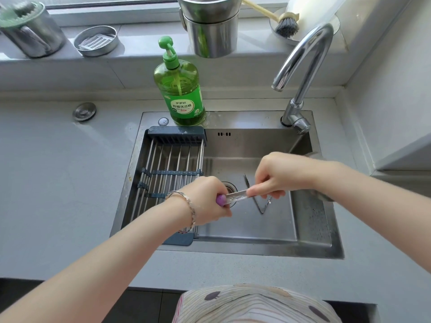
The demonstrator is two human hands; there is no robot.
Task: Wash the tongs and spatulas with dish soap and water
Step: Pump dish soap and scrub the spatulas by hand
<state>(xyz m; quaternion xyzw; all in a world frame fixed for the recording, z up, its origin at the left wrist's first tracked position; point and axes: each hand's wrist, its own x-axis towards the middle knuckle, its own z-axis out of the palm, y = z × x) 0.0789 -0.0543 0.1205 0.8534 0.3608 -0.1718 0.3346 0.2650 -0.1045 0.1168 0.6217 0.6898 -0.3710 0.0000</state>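
A grey counter point(58, 171) surrounds the steel sink point(256, 141). We see a drying rack point(172, 159) across the sink's left side and a green dish soap bottle point(182, 94) on the sink's back rim. Over the sink's drain, our left hand point(205, 201) curls round the purple handle of a utensil point(235, 197), and our right hand point(272, 176) pinches its steel shaft. Tongs point(262, 207) lie on the sink's floor.

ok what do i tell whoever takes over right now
Left hand grips the purple-handled utensil by its handle over the sink; right hand pinches its metal shaft.
Tongs lie in the basin below.
Faucet is not running; soap bottle stands on the sink's back ledge.
No utensil shows on the drying rack.
To do: finish rubbing this one, wash the tongs, rinse both.
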